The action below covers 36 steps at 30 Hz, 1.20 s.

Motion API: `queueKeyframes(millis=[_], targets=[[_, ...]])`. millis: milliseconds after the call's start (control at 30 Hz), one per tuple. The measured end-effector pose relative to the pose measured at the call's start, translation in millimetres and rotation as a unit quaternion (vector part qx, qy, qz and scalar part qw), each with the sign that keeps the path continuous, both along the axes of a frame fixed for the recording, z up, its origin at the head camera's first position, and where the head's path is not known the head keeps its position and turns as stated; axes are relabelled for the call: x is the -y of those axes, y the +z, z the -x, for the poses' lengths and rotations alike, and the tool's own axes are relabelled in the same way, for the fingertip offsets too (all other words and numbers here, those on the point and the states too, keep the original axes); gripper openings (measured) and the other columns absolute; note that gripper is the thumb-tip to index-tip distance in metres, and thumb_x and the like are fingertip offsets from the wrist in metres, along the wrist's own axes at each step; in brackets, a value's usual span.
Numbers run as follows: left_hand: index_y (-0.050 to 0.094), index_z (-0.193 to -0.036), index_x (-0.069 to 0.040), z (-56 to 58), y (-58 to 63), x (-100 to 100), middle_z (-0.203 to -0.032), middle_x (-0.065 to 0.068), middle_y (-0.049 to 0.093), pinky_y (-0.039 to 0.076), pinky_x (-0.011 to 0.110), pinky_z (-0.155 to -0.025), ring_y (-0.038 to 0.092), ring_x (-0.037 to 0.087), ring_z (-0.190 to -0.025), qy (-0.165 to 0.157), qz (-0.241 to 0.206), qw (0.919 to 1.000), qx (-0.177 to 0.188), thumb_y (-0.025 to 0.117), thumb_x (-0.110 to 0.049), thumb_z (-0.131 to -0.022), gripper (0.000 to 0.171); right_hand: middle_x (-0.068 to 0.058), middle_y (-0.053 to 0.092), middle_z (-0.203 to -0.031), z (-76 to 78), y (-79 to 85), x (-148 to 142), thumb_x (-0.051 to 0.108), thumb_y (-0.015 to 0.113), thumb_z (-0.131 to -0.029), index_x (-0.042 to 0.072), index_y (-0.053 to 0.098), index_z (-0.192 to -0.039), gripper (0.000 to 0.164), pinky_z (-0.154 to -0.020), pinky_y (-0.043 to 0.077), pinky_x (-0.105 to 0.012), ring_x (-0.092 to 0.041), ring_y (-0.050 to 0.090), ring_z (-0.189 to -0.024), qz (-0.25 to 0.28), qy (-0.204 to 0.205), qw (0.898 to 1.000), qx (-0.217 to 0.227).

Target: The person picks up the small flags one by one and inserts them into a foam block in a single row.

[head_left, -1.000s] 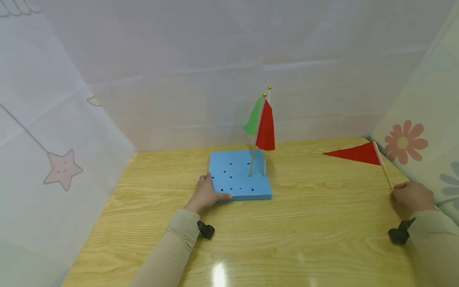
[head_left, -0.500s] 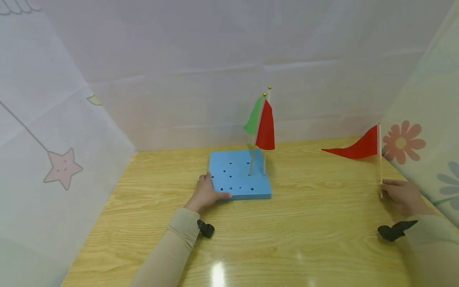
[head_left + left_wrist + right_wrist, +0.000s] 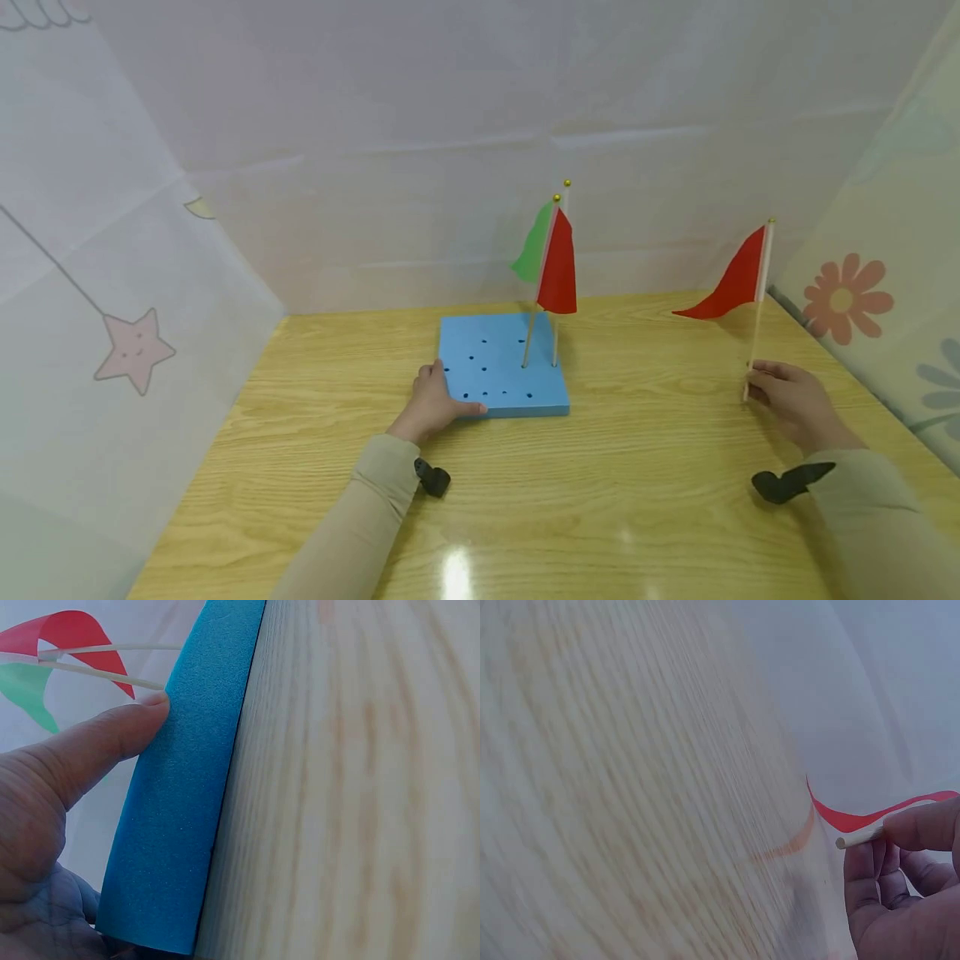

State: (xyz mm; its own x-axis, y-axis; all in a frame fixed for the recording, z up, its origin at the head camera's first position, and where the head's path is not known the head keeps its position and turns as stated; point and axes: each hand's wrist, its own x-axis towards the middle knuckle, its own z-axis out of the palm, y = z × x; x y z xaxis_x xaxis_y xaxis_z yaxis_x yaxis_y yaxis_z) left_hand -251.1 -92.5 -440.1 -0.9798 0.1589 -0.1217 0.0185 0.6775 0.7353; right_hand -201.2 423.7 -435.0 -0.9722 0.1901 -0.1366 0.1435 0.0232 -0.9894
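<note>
In the head view my left hand (image 3: 431,404) holds the near left corner of a blue foam block (image 3: 502,375) with several holes in its top. Its thumb lies along the front edge; the other fingers are at the left side and partly hidden. A red flag (image 3: 557,267) and a green flag (image 3: 534,246) stand on sticks in the block's right part. Off to the right, my right hand (image 3: 798,404) pinches the lower stick of another red triangular flag (image 3: 735,279), nearly upright. In the right wrist view, the bare stick end (image 3: 859,839) pokes out past the thumb and fingers.
The wooden table (image 3: 600,492) carries the block and stretches between both hands. A pale cloth wall (image 3: 390,233) closes off the back. Side cloths bear a pink star (image 3: 135,350) and a red flower (image 3: 843,298).
My right hand has moved left, and the flag in it has turned from leaning to the left to nearly upright. My left hand and the block have stayed put.
</note>
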Motion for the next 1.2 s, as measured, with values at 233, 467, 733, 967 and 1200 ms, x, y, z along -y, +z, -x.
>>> queueKeyframes(millis=[233, 467, 733, 967, 1200], targets=[[0.011, -0.163, 0.005, 0.2, 0.1, 0.0, -0.164, 0.031, 0.016, 0.031, 0.056, -0.117, 0.02, 0.045, -0.151, 0.004, -0.003, 1.0, 0.003, 0.093, -0.04, -0.078, 0.126, 0.011, 0.06, -0.09, 0.9, -1.2, 19.8, 0.002, 0.051, -0.106, 0.002, 0.054, -0.115, 0.009, -0.072, 0.056, -0.017, -0.003, 0.064, -0.079, 0.023, -0.002, 0.999, -0.038], [0.013, -0.163, 0.006, -0.4, 1.7, -0.3, -0.163, 0.032, 0.019, 0.033, 0.056, -0.116, 0.024, 0.045, -0.149, 0.002, 0.006, 1.0, 0.0, 0.092, -0.041, -0.078, 0.126, 0.009, 0.058, -0.093, 4.3, -0.3, 38.6, 0.001, 0.054, -0.105, -0.003, 0.048, -0.119, 0.015, -0.075, 0.056, -0.016, -0.002, 0.062, -0.083, -0.015, -0.017, 0.998, -0.062], [0.013, -0.163, 0.006, -1.0, 0.9, 0.5, -0.163, 0.031, 0.018, 0.032, 0.056, -0.117, 0.023, 0.046, -0.149, 0.001, 0.001, 1.0, 0.003, 0.093, -0.041, -0.078, 0.125, 0.009, 0.055, -0.099, 4.6, -0.4, 58.5, 0.005, 0.055, -0.106, -0.003, 0.049, -0.122, 0.019, -0.077, 0.054, -0.014, 0.001, 0.061, -0.086, -0.075, -0.02, 0.994, -0.08], [0.014, -0.162, 0.007, -1.5, -0.1, 0.3, -0.162, 0.032, 0.02, 0.033, 0.056, -0.116, 0.024, 0.047, -0.149, 0.0, 0.008, 1.0, -0.004, 0.093, -0.041, -0.077, 0.125, 0.003, 0.054, -0.106, 6.2, 0.5, 80.2, 0.011, 0.053, -0.108, -0.011, 0.046, -0.13, 0.032, -0.08, 0.054, -0.015, 0.003, 0.057, -0.09, -0.16, -0.015, 0.982, -0.103], [0.014, -0.162, 0.007, -1.4, 1.0, 0.1, -0.163, 0.032, 0.019, 0.033, 0.058, -0.116, 0.023, 0.047, -0.149, -0.002, 0.009, 0.9999, -0.006, 0.092, -0.041, -0.078, 0.125, -0.008, 0.052, -0.116, 7.0, 5.6, 96.9, 0.013, 0.051, -0.109, -0.015, 0.043, -0.135, 0.038, -0.083, 0.054, -0.015, 0.004, 0.054, -0.093, -0.186, -0.004, 0.975, -0.118]])
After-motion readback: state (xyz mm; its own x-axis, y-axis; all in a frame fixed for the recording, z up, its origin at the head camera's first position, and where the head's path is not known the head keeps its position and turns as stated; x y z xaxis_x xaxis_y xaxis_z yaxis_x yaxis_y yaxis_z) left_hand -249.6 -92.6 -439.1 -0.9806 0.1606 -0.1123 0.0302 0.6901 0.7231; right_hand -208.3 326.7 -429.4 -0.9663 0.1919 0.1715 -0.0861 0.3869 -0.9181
